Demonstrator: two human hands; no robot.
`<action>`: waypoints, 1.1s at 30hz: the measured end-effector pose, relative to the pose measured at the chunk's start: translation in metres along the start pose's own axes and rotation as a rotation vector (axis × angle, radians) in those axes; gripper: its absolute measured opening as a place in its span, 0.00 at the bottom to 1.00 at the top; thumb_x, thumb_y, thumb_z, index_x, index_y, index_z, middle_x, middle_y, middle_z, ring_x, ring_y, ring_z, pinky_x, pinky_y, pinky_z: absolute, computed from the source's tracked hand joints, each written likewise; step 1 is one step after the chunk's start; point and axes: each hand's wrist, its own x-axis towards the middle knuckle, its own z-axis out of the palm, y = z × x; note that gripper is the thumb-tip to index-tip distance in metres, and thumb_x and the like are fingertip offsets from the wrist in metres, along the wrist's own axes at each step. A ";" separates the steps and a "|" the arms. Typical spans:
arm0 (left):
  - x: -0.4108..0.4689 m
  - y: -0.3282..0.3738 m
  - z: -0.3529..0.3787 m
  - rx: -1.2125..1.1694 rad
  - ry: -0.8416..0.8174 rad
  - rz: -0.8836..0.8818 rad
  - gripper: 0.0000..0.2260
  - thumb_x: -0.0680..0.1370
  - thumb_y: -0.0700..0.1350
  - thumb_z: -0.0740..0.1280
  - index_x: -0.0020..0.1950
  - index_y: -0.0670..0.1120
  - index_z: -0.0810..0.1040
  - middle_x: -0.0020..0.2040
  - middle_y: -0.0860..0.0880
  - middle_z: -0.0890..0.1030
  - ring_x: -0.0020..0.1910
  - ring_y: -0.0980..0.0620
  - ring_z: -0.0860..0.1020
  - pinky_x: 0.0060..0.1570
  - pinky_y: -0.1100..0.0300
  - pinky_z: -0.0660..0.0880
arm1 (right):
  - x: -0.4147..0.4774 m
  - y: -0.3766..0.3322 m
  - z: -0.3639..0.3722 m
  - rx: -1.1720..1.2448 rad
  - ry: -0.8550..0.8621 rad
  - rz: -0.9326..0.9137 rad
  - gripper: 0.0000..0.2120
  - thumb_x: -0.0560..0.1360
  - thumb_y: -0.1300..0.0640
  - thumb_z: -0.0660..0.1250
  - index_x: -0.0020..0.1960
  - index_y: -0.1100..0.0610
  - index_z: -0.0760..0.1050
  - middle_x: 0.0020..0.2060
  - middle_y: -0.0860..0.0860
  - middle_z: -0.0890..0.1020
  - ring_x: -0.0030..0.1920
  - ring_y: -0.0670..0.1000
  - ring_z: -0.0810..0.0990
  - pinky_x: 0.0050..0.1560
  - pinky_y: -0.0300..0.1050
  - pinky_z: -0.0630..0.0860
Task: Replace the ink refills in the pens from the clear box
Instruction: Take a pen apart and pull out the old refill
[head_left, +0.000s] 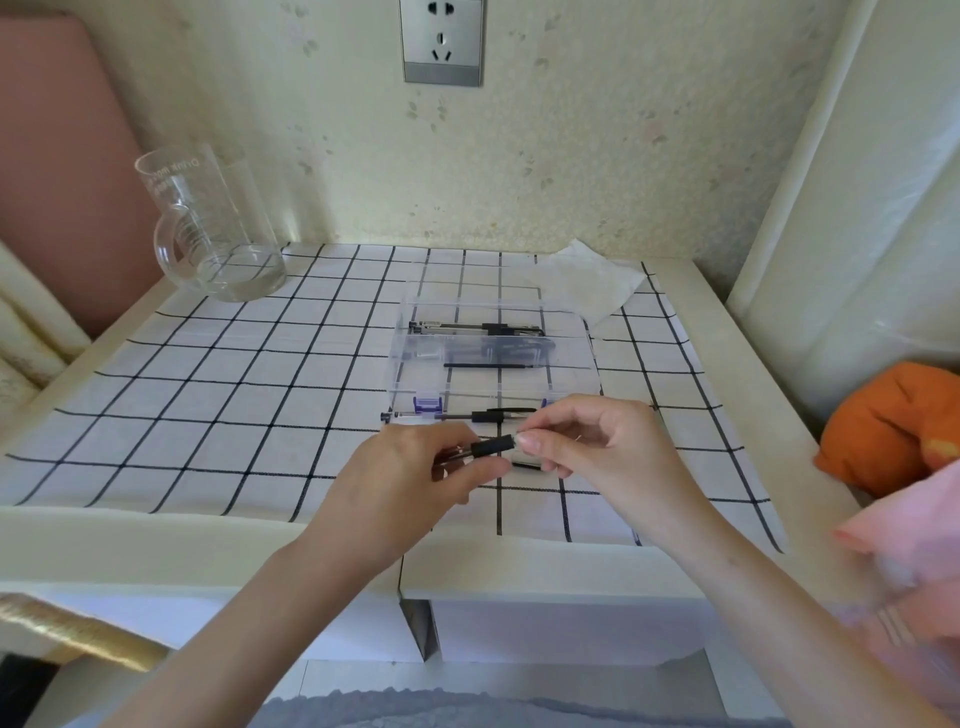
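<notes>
1. Hands, near centre: left hand grips the pen by its barrel; right hand pinches its black grip end.
2. Clear box, just beyond, holds pens and one loose refill.
3. Second pen lies between box and hands.
4. Advised: steady the barrel, turn the tip section along its axis, low over the cloth.

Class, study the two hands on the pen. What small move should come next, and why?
Probably the right hand should twist the front end of the pen loose while the left hand steadies the barrel. Both hands grip this one pen, the right pinching its tip end, and it looks unopened, so its refill cannot come out.
</notes>
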 end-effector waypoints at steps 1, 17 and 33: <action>0.000 0.001 -0.001 -0.022 0.003 -0.012 0.13 0.74 0.59 0.62 0.39 0.52 0.78 0.28 0.55 0.78 0.26 0.57 0.72 0.28 0.68 0.66 | 0.000 0.000 0.000 -0.012 0.003 0.003 0.01 0.70 0.60 0.72 0.41 0.57 0.83 0.29 0.47 0.81 0.31 0.44 0.78 0.35 0.37 0.76; 0.004 0.001 -0.003 -0.116 0.026 0.062 0.04 0.75 0.44 0.67 0.45 0.52 0.80 0.37 0.58 0.80 0.39 0.59 0.76 0.39 0.71 0.70 | 0.001 0.004 0.001 -0.075 0.050 0.039 0.06 0.71 0.51 0.69 0.37 0.51 0.81 0.31 0.49 0.83 0.31 0.44 0.78 0.35 0.38 0.74; 0.002 -0.001 -0.004 -0.123 0.064 -0.051 0.04 0.69 0.48 0.73 0.40 0.55 0.79 0.35 0.58 0.81 0.38 0.62 0.76 0.40 0.69 0.73 | 0.001 0.009 0.004 -0.090 0.070 0.024 0.09 0.73 0.51 0.68 0.37 0.53 0.80 0.29 0.48 0.81 0.31 0.44 0.78 0.34 0.33 0.73</action>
